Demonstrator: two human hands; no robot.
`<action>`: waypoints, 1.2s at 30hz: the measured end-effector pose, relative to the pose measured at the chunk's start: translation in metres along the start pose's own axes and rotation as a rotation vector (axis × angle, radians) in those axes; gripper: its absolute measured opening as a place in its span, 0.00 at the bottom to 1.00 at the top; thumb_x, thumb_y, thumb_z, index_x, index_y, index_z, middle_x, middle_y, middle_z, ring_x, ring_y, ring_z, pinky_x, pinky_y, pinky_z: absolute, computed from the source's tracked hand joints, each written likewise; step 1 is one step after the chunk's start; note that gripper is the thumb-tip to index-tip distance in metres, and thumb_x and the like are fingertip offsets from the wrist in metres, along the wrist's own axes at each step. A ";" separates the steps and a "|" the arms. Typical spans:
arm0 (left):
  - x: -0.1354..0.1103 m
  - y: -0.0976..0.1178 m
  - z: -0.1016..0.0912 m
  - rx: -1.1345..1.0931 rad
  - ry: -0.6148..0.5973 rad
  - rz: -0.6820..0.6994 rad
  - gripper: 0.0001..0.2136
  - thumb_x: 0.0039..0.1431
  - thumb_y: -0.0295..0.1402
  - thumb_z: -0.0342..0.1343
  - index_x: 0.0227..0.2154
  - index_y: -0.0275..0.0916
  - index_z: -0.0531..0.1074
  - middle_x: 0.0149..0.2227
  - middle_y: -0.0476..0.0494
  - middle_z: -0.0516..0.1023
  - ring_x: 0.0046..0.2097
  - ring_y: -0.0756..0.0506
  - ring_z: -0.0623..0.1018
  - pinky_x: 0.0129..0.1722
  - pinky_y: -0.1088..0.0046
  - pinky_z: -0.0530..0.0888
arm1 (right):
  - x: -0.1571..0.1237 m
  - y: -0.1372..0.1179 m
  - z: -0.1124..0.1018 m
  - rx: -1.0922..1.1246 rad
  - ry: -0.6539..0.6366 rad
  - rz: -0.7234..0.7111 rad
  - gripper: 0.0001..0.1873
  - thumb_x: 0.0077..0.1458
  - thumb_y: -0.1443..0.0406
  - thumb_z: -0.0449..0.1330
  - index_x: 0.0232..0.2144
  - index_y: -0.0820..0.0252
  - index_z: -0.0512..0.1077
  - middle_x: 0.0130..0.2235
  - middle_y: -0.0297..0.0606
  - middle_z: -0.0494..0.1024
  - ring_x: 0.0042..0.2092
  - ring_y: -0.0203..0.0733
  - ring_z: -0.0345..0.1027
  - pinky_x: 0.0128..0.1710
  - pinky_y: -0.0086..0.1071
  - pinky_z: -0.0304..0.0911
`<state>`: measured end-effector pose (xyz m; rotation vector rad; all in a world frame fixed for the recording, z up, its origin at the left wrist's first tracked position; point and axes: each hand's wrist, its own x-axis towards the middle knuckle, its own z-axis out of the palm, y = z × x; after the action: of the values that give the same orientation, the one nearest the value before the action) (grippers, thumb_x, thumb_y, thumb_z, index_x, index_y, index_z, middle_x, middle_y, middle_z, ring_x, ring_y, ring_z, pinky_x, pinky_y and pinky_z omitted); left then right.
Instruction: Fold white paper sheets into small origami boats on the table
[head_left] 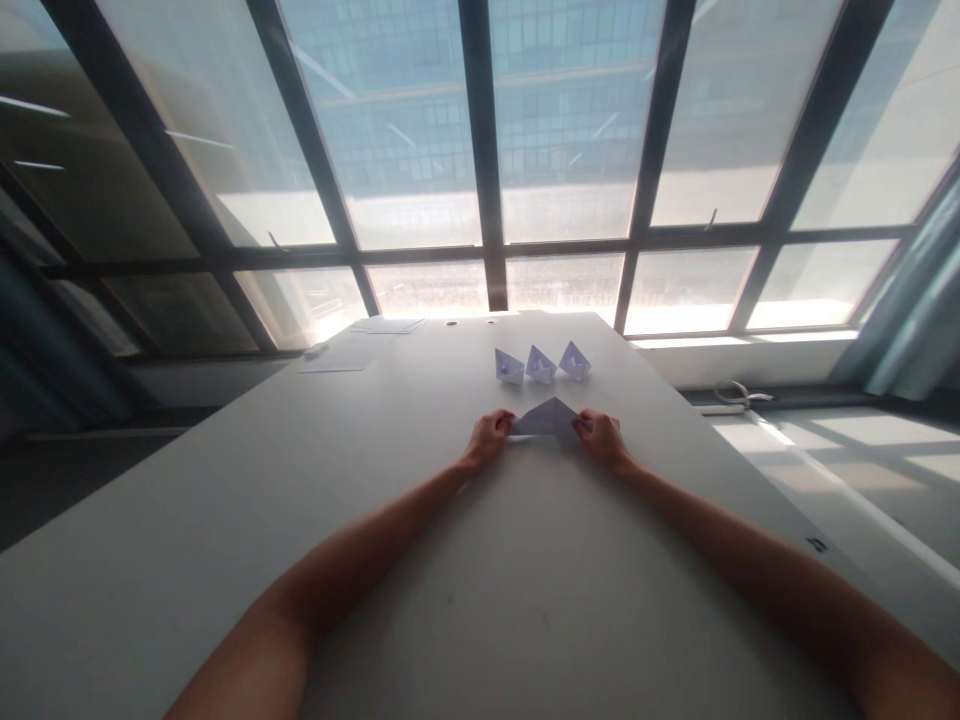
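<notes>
A folded sheet of white paper (551,415), shaped like a wide triangle with its peak pointing away from me, is stretched between my hands just above or on the table. Its left corner is pinched by my left hand (491,437). My right hand (601,438) grips the right corner, fingers closed on it. Just beyond the folded paper stand three paper boats in a row: a left one (509,367), a middle one (541,365) and a right one (574,361). Neither hand touches them.
The long white table (337,560) runs toward tall windows (562,120). Flat paper sheets (341,354) lie at its far left. Curtains (911,310) hang at the sides. A coiled white cable (739,393) is beyond the right edge. A small dark label (816,544) sits near that edge.
</notes>
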<state>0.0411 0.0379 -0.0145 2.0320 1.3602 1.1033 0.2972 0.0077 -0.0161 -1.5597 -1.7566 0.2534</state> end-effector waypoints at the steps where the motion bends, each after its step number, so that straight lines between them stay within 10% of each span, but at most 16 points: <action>1: 0.000 0.000 0.000 -0.006 0.005 -0.013 0.11 0.61 0.32 0.51 0.41 0.36 0.77 0.32 0.45 0.80 0.35 0.45 0.77 0.39 0.70 0.72 | 0.000 0.000 0.000 0.000 0.001 -0.001 0.12 0.59 0.60 0.55 0.33 0.59 0.78 0.32 0.40 0.80 0.37 0.45 0.71 0.43 0.34 0.58; 36: -0.005 0.016 -0.003 -0.001 -0.104 0.037 0.12 0.57 0.35 0.55 0.33 0.34 0.82 0.31 0.43 0.82 0.35 0.43 0.78 0.38 0.71 0.72 | 0.000 0.002 -0.001 0.061 -0.014 -0.058 0.12 0.58 0.60 0.57 0.33 0.59 0.78 0.35 0.41 0.81 0.40 0.47 0.72 0.43 0.35 0.62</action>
<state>0.0463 0.0268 -0.0028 2.0914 1.2755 0.9989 0.2988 0.0076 -0.0169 -1.4649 -1.7848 0.2875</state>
